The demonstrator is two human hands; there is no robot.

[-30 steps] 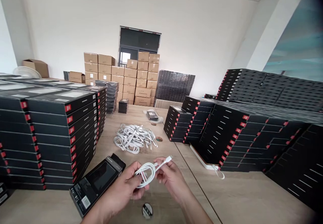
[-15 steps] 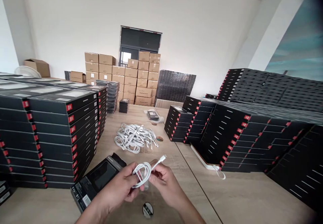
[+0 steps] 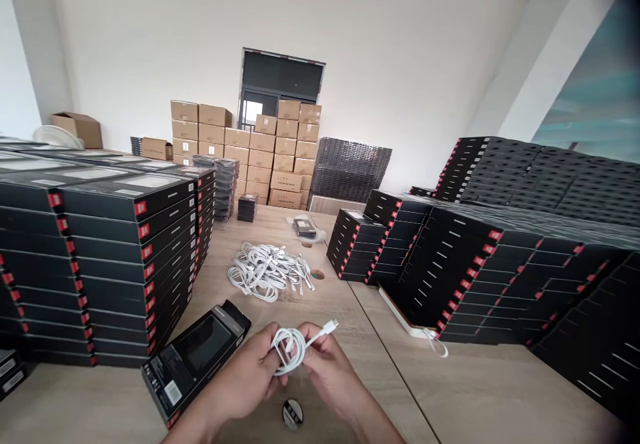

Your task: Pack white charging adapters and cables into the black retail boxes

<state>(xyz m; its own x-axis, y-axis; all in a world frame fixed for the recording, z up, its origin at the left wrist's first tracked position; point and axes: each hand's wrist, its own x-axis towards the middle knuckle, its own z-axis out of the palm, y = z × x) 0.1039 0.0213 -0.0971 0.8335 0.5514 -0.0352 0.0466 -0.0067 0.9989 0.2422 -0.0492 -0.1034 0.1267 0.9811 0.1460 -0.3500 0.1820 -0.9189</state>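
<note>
Between my hands is a coiled white charging cable [image 3: 289,352], its connector end sticking out to the upper right. My left hand [image 3: 255,363] pinches the coil from the left. On the other side, my right hand [image 3: 330,367] grips the cable near the connector, thumb pressed against the loops. Under my left forearm lies a black box [image 3: 200,347] with a window and a flap raised at its far end. Beyond the hands, a pile of white cables [image 3: 270,271] rests on the table. A round black-and-white sticker [image 3: 293,414] lies below my hands.
Tall stacks of black boxes with red tabs [image 3: 115,264] stand on the left, with more stacked boxes [image 3: 450,264] on the right. A white tray edge [image 3: 405,314] juts out by the right stacks. Brown cartons [image 3: 260,157] are piled at the back.
Both hands have shifted slightly to the right with the coiled cable. My right hand has closed in against the coil. The view has tilted a little.
</note>
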